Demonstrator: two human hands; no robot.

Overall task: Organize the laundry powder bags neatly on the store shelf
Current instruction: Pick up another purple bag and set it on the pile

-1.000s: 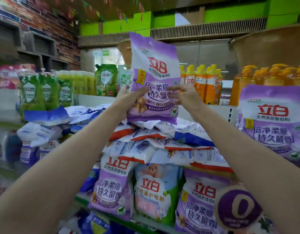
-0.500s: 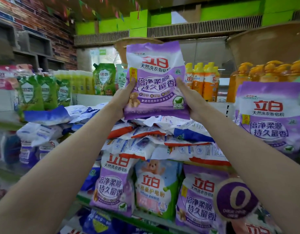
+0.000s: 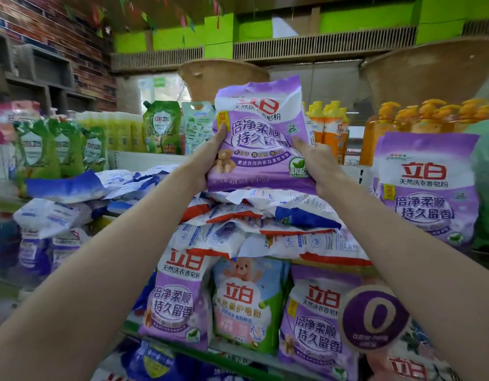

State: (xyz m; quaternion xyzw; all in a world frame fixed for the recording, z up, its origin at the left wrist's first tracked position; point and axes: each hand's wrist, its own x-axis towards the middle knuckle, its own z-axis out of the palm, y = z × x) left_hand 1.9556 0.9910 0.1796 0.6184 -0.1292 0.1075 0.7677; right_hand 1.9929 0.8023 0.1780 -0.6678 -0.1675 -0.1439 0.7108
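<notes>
A powder bag [image 3: 261, 138] is held upright atop a stack of flat-lying bags [image 3: 265, 224], between the left hand [image 3: 210, 160] and right hand [image 3: 316, 163]; another upright bag [image 3: 427, 193] is set to its right.

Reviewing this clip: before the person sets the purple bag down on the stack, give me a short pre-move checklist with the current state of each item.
1. Left hand has a grip on the purple bag: ok, thumb on the front at its left edge.
2. Right hand has a grip on it: ok, thumb on the front, right side.
3. Bag upright, label facing out: ok, though its top folds forward a little.
4. Bag's bottom edge meets the flat stack of white bags: ok, but whether it rests there or is only held cannot tell.
5. Stack level enough to bear it: not ok, the bags lie crumpled and uneven.
6. Room behind the bag: cannot tell, hidden.
</notes>
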